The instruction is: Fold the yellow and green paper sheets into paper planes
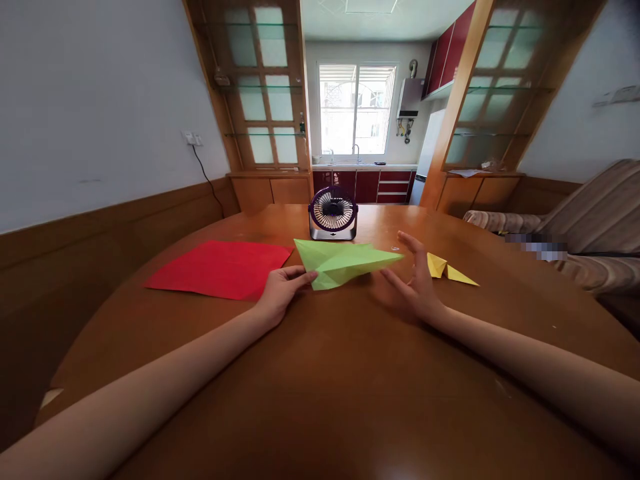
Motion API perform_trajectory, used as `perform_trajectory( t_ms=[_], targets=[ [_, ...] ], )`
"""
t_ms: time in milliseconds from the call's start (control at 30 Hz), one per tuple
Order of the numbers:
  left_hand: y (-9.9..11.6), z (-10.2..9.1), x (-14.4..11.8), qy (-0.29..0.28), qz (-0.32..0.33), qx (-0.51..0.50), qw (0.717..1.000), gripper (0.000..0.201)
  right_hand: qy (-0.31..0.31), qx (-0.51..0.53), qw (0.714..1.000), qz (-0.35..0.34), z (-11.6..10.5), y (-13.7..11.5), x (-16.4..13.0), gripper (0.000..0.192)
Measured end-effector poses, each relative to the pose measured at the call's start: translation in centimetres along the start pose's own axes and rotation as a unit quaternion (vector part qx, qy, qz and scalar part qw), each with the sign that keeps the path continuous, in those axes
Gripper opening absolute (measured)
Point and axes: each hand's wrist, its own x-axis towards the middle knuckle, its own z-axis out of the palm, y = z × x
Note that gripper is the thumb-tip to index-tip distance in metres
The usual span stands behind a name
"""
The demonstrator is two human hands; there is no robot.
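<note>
The folded green paper (pixel 345 262) lies near the middle of the counter (pixel 320 387), just in front of the small purple desk fan (pixel 333 213), which stands toward the far edge. It is creased into a long dart shape with its point running toward the right. The left hand (pixel 281 290) pinches the sheet's near-left corner between thumb and fingertips and keeps that end slightly lifted. The right hand (pixel 414 283) is open with fingers spread, holds nothing, and hovers just beside the paper's pointed tip without clearly touching it. By the look of it, the folding is midway: the nose folds are made and the wings are not yet shaped. A next fold would call for the open hand to press down the tip while the other lines up the edges. A flat red sheet (pixel 220 269) lies toward the left edge, touching or just under the green one, and a small folded yellow paper (pixel 447 269) rests behind the right hand.
</note>
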Motion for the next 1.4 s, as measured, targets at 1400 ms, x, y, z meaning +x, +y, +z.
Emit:
perform_trajectory(
  t_ms=[1400],
  targets=[
    [-0.1, -1.3, 0.3, -0.137, 0.277, 0.634, 0.709, 0.055, -0.169, 0.136, 0.932, 0.292, 1.1, 2.3, 0.2, 0.045]
  ],
)
